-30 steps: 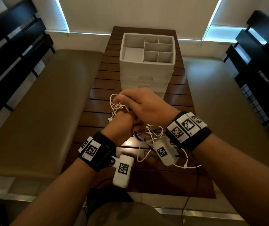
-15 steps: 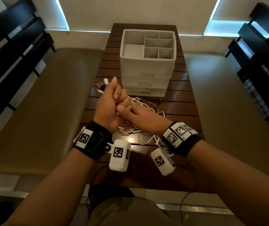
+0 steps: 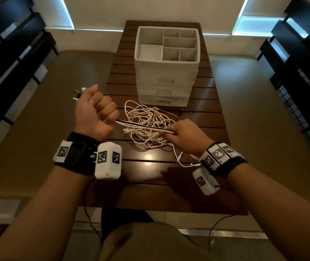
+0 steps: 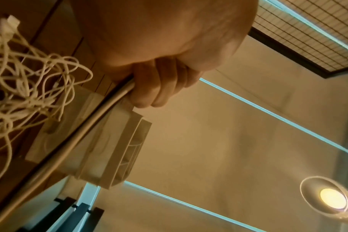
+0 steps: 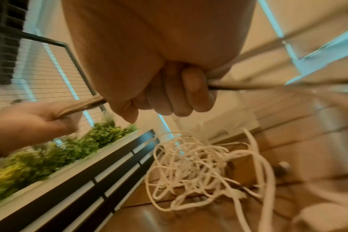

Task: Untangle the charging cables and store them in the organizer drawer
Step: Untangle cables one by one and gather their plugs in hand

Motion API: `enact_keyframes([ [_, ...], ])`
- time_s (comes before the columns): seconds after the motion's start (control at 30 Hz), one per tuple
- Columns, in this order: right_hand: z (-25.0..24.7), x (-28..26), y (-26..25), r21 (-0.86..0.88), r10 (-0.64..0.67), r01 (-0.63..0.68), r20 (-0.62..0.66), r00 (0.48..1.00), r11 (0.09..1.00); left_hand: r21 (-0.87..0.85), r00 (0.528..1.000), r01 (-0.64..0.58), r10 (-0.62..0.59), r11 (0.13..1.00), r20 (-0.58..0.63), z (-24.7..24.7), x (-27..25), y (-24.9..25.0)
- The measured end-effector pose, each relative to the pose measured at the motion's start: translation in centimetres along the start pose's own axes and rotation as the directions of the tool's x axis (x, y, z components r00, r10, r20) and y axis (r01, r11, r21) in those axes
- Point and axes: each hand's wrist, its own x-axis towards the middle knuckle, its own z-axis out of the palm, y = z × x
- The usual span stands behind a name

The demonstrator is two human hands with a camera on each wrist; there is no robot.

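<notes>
A tangle of white charging cables (image 3: 148,125) lies on the wooden slat table (image 3: 156,166), in front of the white organizer (image 3: 166,72). My left hand (image 3: 95,110) is a raised fist gripping a bundle of cable strands (image 3: 142,127); plug ends (image 3: 78,93) stick out past its thumb. My right hand (image 3: 182,134) pinches the same strands, stretched taut between both hands above the tangle. The left wrist view shows fingers (image 4: 155,87) curled round the cables (image 4: 101,113). In the right wrist view, fingers (image 5: 185,94) hold the strands over the cable pile (image 5: 199,169).
The organizer's top tray (image 3: 150,51) has several open compartments; three shut drawers (image 3: 163,100) sit below. Tan benches (image 3: 56,110) flank the table on both sides. Dark slatted racks (image 3: 3,53) stand at far left and right. A loose cable end (image 3: 188,162) lies near my right wrist.
My hands were together over the tangle; they have drawn apart, the left moving left and up, the right moving right, pulling the gripped strands taut between them.
</notes>
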Motion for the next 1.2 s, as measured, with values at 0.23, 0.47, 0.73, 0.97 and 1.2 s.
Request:
enact_keyframes([
  [0.23, 0.7, -3.2, 5.9, -0.273, 0.297, -0.261, 0.098, 0.95, 0.926, 0.063, 0.992, -0.056, 0.063, 0.996, -0.111, -3.3, 0.1, 1.7],
  [0.47, 0.8, -3.7, 6.3, -0.289, 0.334, -0.295, 0.096, 0.938, 0.911, 0.11, 0.986, -0.11, 0.123, 0.988, -0.114, -2.1, 0.0, 1.6],
  [0.73, 3.3, -5.5, 9.7, -0.215, 0.458, -0.409, 0.291, 0.84, 0.887, 0.089, 0.989, -0.084, 0.094, 0.992, -0.112, -2.6, 0.1, 1.4],
  [0.97, 4.0, -6.4, 9.6, -0.219, 0.406, -0.347, 0.363, 0.839, 0.912, 0.11, 0.994, -0.039, 0.05, 0.993, -0.102, -2.8, -0.2, 0.4],
  [1.2, -2.3, -5.1, 5.6, 0.144, 0.255, -0.341, 0.418, 0.872, 0.929, 0.106, 0.999, 0.031, -0.027, 0.994, -0.046, -3.3, -0.2, -0.8],
])
